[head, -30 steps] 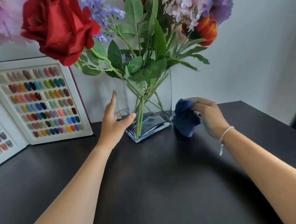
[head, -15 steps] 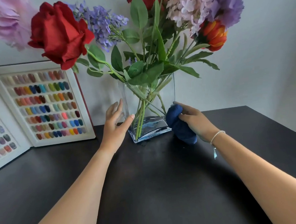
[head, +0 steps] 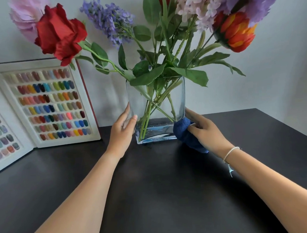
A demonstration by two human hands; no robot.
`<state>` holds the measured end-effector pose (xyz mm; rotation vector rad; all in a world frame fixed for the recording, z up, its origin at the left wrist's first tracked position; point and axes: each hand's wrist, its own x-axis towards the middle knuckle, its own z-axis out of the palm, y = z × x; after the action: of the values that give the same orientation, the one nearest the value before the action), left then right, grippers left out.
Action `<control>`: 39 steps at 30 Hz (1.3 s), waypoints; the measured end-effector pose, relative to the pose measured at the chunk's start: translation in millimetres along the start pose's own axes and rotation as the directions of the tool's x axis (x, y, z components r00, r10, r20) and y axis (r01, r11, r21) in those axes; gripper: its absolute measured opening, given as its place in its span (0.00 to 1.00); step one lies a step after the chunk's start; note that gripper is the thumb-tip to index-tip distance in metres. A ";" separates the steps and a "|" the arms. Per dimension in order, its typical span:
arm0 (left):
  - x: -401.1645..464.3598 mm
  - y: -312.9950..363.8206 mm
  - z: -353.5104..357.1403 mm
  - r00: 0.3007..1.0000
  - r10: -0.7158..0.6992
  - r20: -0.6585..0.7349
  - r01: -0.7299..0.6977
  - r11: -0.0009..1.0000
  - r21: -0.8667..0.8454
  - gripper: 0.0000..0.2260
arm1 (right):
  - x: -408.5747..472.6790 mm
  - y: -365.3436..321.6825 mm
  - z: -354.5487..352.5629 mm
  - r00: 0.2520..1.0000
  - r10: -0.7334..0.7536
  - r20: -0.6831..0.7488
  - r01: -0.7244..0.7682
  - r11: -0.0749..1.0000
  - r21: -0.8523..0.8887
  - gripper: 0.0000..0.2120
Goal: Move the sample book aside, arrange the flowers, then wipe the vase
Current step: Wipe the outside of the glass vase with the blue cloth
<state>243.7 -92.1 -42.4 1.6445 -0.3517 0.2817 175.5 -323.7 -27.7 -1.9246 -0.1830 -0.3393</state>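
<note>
A clear rectangular glass vase (head: 176,97) stands on the dark table (head: 153,187), holding flowers (head: 162,35): a red rose, purple and pink blooms, an orange one and green leaves. My left hand (head: 122,130) grips the vase's left edge, thumb on the front face. My right hand (head: 205,129) presses a dark blue cloth (head: 182,130) against the vase's lower right corner. The open sample book (head: 47,102) of coloured nail tips leans against the wall at the left.
A pale wall (head: 272,83) rises right behind the vase and the book. The table's right edge runs diagonally at the far right. A white string bracelet (head: 230,152) circles my right wrist.
My right hand has brought the blue cloth down and in against the vase's lower right corner. My left hand has closed from hovering onto the vase's left edge.
</note>
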 end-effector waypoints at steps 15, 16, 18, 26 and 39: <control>-22.2 12.1 10.3 0.999 0.001 -0.042 0.005 0.992 0.127 0.24 | -9.2 0.1 7.4 0.991 -0.022 -0.134 0.012 0.997 -0.072 0.21; -27.3 13.7 9.5 0.997 -0.004 -0.071 0.012 0.993 0.117 0.24 | -12.5 -0.7 8.1 0.986 -0.034 -0.165 0.019 0.996 -0.089 0.18; -39.0 19.1 6.6 0.993 -0.006 -0.115 0.018 0.994 0.106 0.24 | -21.5 -4.1 8.3 0.979 -0.072 -0.188 0.046 0.990 -0.136 0.11; -113.7 52.3 10.6 0.998 0.011 0.066 -0.021 0.988 0.156 0.19 | -73.3 -36.0 13.1 0.977 -0.097 -0.188 0.074 0.989 -0.126 0.15; -169.5 168.0 20.3 0.885 0.257 0.387 -0.374 0.889 0.265 0.17 | -149.1 -135.4 -27.7 0.999 -0.035 0.016 0.035 0.999 0.020 0.08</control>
<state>21.7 -116.2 44.3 1.9725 -0.8898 0.3149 -8.5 -294.3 53.6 -1.9073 -0.2303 -0.3434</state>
